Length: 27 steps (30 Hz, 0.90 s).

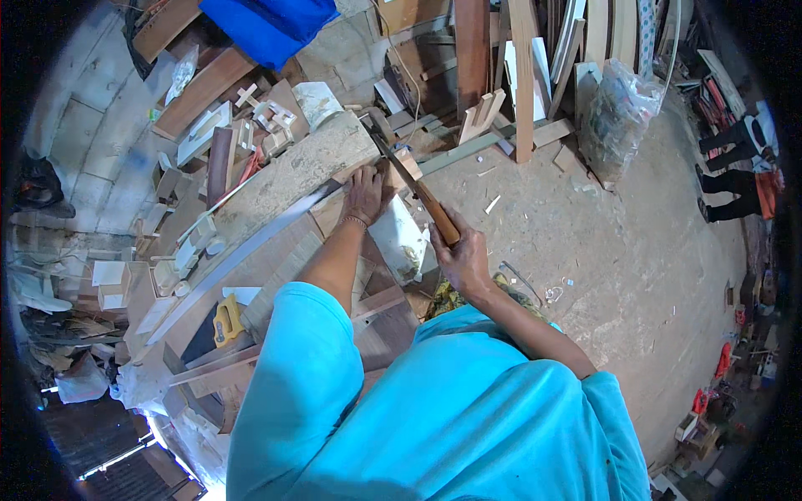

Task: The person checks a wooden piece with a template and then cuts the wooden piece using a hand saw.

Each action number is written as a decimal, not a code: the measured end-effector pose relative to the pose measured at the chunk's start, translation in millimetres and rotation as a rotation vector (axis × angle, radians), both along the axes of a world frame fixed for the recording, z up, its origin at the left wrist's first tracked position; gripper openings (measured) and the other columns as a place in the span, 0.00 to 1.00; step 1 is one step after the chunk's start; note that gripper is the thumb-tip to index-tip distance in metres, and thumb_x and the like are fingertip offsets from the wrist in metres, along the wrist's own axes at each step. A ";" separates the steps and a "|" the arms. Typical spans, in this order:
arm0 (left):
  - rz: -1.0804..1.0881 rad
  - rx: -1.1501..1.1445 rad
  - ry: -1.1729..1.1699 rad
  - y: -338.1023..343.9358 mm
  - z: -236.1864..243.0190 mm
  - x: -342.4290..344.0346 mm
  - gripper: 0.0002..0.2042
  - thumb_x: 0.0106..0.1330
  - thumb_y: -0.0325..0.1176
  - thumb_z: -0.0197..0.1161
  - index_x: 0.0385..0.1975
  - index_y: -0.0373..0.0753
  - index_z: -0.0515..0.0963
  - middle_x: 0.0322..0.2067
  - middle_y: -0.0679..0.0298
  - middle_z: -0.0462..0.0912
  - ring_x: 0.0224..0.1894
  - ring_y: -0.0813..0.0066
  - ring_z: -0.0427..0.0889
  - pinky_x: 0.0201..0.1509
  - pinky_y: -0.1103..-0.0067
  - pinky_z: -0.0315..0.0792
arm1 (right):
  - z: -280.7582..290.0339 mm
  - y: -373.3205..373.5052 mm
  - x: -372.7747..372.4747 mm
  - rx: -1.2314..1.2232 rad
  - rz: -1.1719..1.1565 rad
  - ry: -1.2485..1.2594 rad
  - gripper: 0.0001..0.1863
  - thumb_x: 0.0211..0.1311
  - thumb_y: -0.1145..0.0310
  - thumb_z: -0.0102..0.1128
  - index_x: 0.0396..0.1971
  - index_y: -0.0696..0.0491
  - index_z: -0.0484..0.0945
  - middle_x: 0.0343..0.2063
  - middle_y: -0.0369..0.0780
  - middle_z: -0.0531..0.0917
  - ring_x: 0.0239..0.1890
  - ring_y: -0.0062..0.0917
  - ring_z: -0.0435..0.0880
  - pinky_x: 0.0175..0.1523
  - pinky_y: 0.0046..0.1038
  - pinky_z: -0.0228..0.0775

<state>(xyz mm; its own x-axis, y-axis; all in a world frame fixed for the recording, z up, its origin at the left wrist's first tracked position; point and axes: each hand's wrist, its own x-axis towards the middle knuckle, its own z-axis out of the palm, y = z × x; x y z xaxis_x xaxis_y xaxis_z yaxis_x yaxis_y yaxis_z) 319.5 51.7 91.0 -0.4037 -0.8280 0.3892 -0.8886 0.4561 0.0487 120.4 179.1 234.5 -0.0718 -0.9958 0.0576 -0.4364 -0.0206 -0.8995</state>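
Observation:
My right hand (465,257) is closed round the brown wooden handle of a long tool (433,209). Its dark, narrow far part slants up and left to the bench edge; its exact kind is unclear. Close to that dark part, my left hand (364,197) bears down with bent fingers on a light wood piece (404,173), its thumb mostly hidden. The worn, dusty bench plank (288,167) runs beyond my left hand. Below my hands lies a white, stained block (398,238).
A handsaw with a yellow handle (226,321) lies at the left among offcuts. Boards (524,79) lean at the back, beside a clear plastic bag (620,117). Wood chips litter the concrete floor (618,275). Two people (739,196) are at the far right.

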 end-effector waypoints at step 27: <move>0.064 0.071 -0.066 1.1 -0.2 -3.7 0.12 0.55 0.33 0.52 0.38 0.37 0.72 0.41 0.60 0.67 0.46 0.62 0.65 0.50 0.69 0.61 | -40.8 -30.2 15.0 -0.011 0.000 -0.037 0.21 0.50 0.69 0.56 0.47 0.53 0.70 0.22 0.53 0.77 0.26 0.46 0.78 0.32 0.39 0.70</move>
